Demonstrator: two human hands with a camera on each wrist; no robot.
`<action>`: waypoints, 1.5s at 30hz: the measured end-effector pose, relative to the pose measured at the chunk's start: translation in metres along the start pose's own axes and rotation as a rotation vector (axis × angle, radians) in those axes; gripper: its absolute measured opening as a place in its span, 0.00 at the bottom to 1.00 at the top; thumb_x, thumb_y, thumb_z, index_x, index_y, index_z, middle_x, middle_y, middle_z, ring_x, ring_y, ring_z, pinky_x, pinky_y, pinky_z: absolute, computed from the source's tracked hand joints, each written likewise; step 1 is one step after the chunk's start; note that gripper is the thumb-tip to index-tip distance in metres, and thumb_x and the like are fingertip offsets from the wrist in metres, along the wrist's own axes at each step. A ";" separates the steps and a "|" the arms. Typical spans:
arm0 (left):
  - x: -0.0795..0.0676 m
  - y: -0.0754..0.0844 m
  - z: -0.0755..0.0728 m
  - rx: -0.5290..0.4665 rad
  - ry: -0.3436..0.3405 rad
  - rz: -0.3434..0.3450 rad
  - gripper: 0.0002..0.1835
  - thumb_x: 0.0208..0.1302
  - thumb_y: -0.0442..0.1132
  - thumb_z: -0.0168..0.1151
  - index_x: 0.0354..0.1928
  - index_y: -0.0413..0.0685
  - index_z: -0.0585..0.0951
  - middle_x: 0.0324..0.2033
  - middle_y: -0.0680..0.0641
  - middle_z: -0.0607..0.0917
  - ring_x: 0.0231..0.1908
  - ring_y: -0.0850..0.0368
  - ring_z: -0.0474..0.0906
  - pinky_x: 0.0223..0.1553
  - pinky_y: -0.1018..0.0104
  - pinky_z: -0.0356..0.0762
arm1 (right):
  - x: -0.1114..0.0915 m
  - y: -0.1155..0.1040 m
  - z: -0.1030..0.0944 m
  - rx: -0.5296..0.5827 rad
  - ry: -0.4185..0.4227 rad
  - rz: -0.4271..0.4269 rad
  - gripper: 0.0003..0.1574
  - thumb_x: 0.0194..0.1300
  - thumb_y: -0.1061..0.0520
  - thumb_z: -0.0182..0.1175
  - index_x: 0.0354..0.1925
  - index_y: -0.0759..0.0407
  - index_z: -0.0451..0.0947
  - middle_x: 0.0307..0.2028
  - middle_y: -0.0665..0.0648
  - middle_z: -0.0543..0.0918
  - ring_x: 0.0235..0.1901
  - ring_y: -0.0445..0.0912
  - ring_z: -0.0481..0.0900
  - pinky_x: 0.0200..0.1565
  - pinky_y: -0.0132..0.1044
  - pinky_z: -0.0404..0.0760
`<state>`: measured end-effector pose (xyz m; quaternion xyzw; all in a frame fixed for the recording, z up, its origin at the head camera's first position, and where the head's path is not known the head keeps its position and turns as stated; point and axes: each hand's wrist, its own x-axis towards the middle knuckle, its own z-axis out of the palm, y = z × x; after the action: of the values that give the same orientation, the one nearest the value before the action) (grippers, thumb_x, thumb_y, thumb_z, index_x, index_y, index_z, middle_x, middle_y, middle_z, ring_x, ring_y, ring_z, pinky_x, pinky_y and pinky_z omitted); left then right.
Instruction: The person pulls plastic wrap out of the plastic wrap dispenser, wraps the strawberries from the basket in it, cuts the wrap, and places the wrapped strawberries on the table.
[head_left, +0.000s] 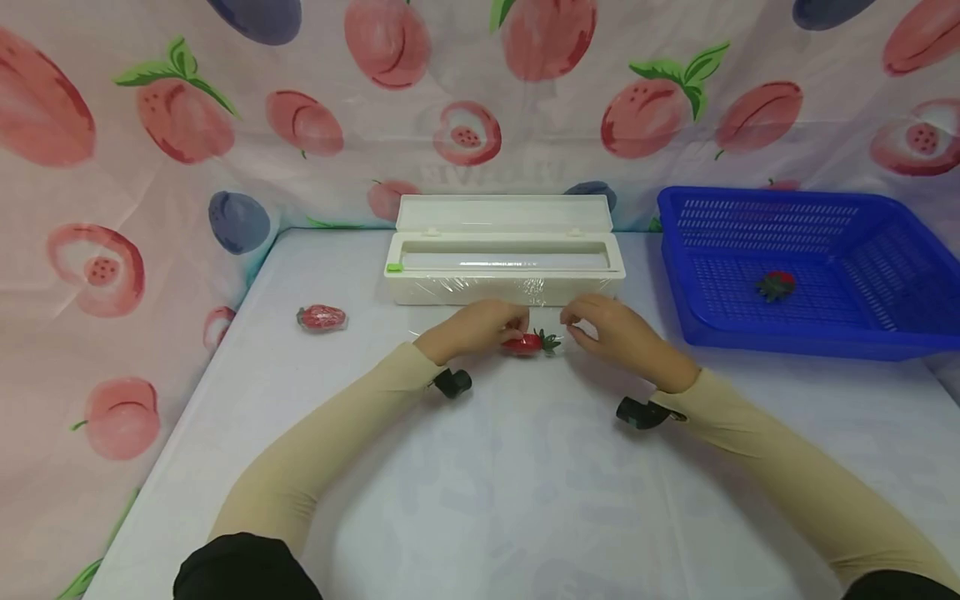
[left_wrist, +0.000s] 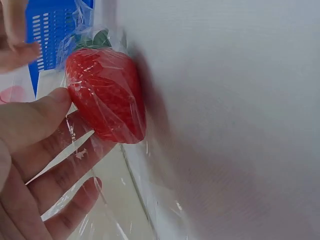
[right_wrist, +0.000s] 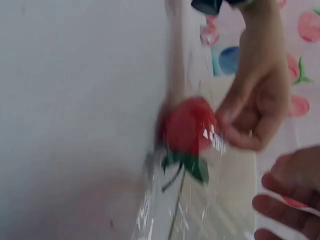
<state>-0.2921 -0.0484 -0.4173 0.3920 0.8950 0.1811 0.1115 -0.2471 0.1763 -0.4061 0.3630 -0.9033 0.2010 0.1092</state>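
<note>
pinching film-covered strawberry (left_wrist: 105, 95) with left hand (head_left: 480, 325), right hand (head_left: 618, 329) loose

left thumb and fingers grip the red body through clear film (right_wrist: 145, 215); leaf end faces the right hand. right hand sits just beside the leaves, fingers relaxed and apart, gap between thumb and index.

around: long white box (head_left: 502, 289) stands just beyond both hands, in the way straight ahead. lid (head_left: 502, 214) up, white roll (head_left: 502, 262) inside, small green slider (head_left: 393, 267) at the left-hand end. blue basket (head_left: 780, 340) right of the right hand, its side wall blocking that way; leafy strawberry (head_left: 777, 286) on its floor. wrapped strawberry (head_left: 322, 318) left of the left hand, well apart.

materials: film is thin, glossy, creased over the fruit, loose stretches trailing past the left fingers. gripped fruit is cone-shaped, rounded shoulders. box smooth, rectangular. basket slotted, rounded corners. white tablecloth (head_left: 525, 500) under the hands, faintly creased. peach-print backdrop (head_left: 300, 187) beyond the box, rippled.
</note>
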 end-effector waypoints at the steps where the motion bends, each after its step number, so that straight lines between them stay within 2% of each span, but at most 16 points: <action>1: 0.001 -0.001 0.000 -0.007 -0.001 -0.004 0.03 0.65 0.37 0.57 0.32 0.50 0.75 0.26 0.54 0.77 0.31 0.60 0.71 0.37 0.69 0.69 | 0.001 -0.004 0.002 -0.002 0.010 -0.071 0.09 0.52 0.69 0.65 0.35 0.63 0.79 0.33 0.56 0.82 0.37 0.49 0.81 0.42 0.42 0.80; 4: 0.003 -0.003 -0.001 -0.022 0.004 -0.011 0.03 0.65 0.37 0.57 0.33 0.49 0.75 0.27 0.53 0.78 0.32 0.60 0.71 0.37 0.68 0.69 | 0.005 -0.013 0.009 -0.027 -0.009 -0.221 0.13 0.47 0.69 0.69 0.35 0.61 0.82 0.35 0.55 0.83 0.38 0.47 0.80 0.43 0.40 0.80; 7: 0.004 -0.004 -0.001 -0.032 0.015 -0.003 0.03 0.65 0.37 0.57 0.34 0.47 0.75 0.29 0.52 0.80 0.33 0.59 0.73 0.39 0.67 0.71 | 0.008 -0.016 0.017 -0.060 -0.066 -0.265 0.16 0.47 0.68 0.70 0.39 0.62 0.83 0.39 0.55 0.84 0.42 0.48 0.80 0.46 0.40 0.80; 12: 0.004 -0.004 -0.001 -0.026 0.031 0.023 0.03 0.65 0.36 0.57 0.38 0.47 0.78 0.35 0.50 0.84 0.38 0.59 0.77 0.44 0.65 0.74 | 0.011 -0.015 0.023 -0.056 -0.118 -0.215 0.17 0.50 0.67 0.68 0.42 0.62 0.82 0.42 0.56 0.83 0.45 0.48 0.80 0.48 0.40 0.79; 20: 0.000 -0.006 0.000 -0.036 0.037 0.010 0.07 0.66 0.37 0.57 0.44 0.48 0.79 0.42 0.50 0.86 0.47 0.57 0.81 0.50 0.64 0.76 | 0.013 -0.010 0.027 0.000 -0.131 -0.135 0.19 0.53 0.65 0.67 0.46 0.63 0.81 0.42 0.56 0.81 0.41 0.45 0.80 0.44 0.38 0.80; 24: -0.003 -0.009 0.001 -0.030 0.043 0.007 0.08 0.66 0.37 0.56 0.45 0.47 0.78 0.42 0.48 0.86 0.47 0.56 0.82 0.50 0.64 0.77 | 0.013 -0.010 0.027 0.000 -0.141 -0.119 0.19 0.53 0.64 0.67 0.46 0.63 0.81 0.42 0.56 0.80 0.40 0.45 0.80 0.43 0.38 0.80; 27: -0.006 -0.012 0.001 0.026 0.059 0.006 0.07 0.66 0.37 0.56 0.44 0.47 0.78 0.40 0.48 0.86 0.44 0.56 0.82 0.47 0.63 0.78 | 0.014 -0.010 0.027 0.003 -0.144 -0.116 0.19 0.53 0.64 0.67 0.46 0.63 0.81 0.41 0.56 0.79 0.40 0.45 0.80 0.43 0.38 0.81; 31: -0.013 -0.015 -0.002 0.152 0.129 -0.004 0.07 0.64 0.35 0.57 0.42 0.47 0.79 0.38 0.48 0.86 0.41 0.55 0.82 0.44 0.64 0.77 | 0.016 -0.011 0.028 -0.001 -0.151 -0.109 0.19 0.52 0.65 0.67 0.46 0.63 0.81 0.41 0.56 0.79 0.39 0.46 0.80 0.43 0.39 0.80; 35: -0.025 -0.010 -0.007 0.292 0.278 -0.019 0.07 0.63 0.34 0.58 0.42 0.47 0.80 0.38 0.49 0.86 0.40 0.54 0.83 0.45 0.63 0.78 | 0.017 -0.011 0.029 -0.004 -0.162 -0.093 0.20 0.53 0.64 0.67 0.46 0.63 0.81 0.42 0.56 0.79 0.39 0.46 0.79 0.43 0.39 0.81; 38: -0.034 -0.001 -0.009 0.380 0.358 0.029 0.07 0.61 0.34 0.61 0.41 0.46 0.81 0.38 0.49 0.86 0.41 0.54 0.83 0.45 0.62 0.78 | 0.017 -0.010 0.029 -0.013 -0.160 -0.079 0.20 0.52 0.64 0.67 0.47 0.62 0.81 0.42 0.56 0.80 0.39 0.46 0.79 0.42 0.38 0.81; 40: -0.036 0.005 -0.007 0.424 0.347 0.072 0.08 0.60 0.35 0.62 0.41 0.46 0.81 0.38 0.49 0.85 0.40 0.54 0.82 0.45 0.62 0.78 | 0.017 -0.009 0.029 -0.013 -0.154 -0.068 0.20 0.52 0.64 0.68 0.47 0.62 0.81 0.42 0.56 0.80 0.39 0.46 0.79 0.42 0.38 0.81; 42: -0.037 0.010 -0.004 0.435 0.294 0.093 0.10 0.59 0.36 0.63 0.43 0.46 0.82 0.38 0.48 0.85 0.40 0.53 0.82 0.44 0.61 0.78 | 0.017 -0.008 0.029 -0.019 -0.145 -0.059 0.21 0.51 0.64 0.68 0.47 0.62 0.81 0.42 0.56 0.80 0.40 0.46 0.80 0.42 0.39 0.81; 45: -0.035 0.013 0.000 0.430 0.210 0.062 0.12 0.59 0.39 0.64 0.45 0.46 0.82 0.40 0.48 0.85 0.41 0.53 0.82 0.44 0.60 0.78 | 0.019 -0.006 0.029 0.002 -0.145 -0.041 0.22 0.52 0.63 0.68 0.47 0.62 0.81 0.43 0.57 0.81 0.43 0.48 0.80 0.45 0.41 0.80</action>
<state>-0.2602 -0.0668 -0.4097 0.4129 0.9073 0.0292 -0.0737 -0.2581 0.1475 -0.4239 0.3953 -0.9009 0.1729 0.0471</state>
